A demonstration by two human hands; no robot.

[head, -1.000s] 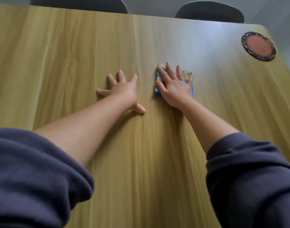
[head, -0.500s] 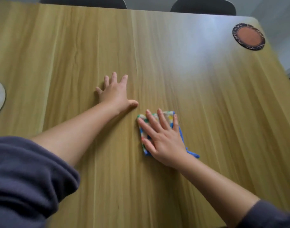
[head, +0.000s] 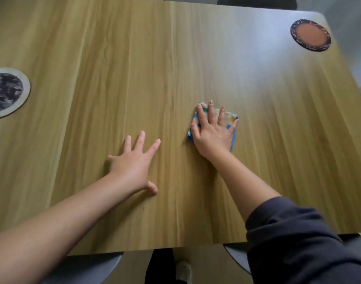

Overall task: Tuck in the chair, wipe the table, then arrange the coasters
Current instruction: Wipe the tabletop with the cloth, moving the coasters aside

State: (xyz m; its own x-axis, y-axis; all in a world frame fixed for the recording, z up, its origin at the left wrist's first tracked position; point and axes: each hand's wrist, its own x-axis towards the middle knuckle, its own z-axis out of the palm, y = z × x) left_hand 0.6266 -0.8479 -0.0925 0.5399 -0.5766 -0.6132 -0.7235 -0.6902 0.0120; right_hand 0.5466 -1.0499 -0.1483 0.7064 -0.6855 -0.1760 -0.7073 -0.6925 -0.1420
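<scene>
My right hand (head: 213, 133) lies flat with spread fingers on a small folded cloth (head: 230, 117), blue-edged with a coloured pattern, pressing it onto the wooden table (head: 134, 68) right of centre. My left hand (head: 134, 160) rests flat on the bare wood a little to the left and nearer to me, fingers spread and holding nothing. A round coaster with a terracotta middle and dark rim (head: 310, 35) lies at the far right corner. A second round coaster, dark grey and mottled with a pale rim (head: 6, 92), lies at the left edge, partly cut off.
The table's near edge runs along the bottom. Two grey chair seats (head: 89, 267) (head: 237, 257) sit tucked under it on either side of me. A dark chair back (head: 257, 2) shows beyond the far edge. My foot (head: 182, 270) is visible on the floor below.
My right hand slid the cloth toward me, then away and to the right again. The left hand stayed flat on the table. The view has tilted down, showing the near edge and the chairs.
</scene>
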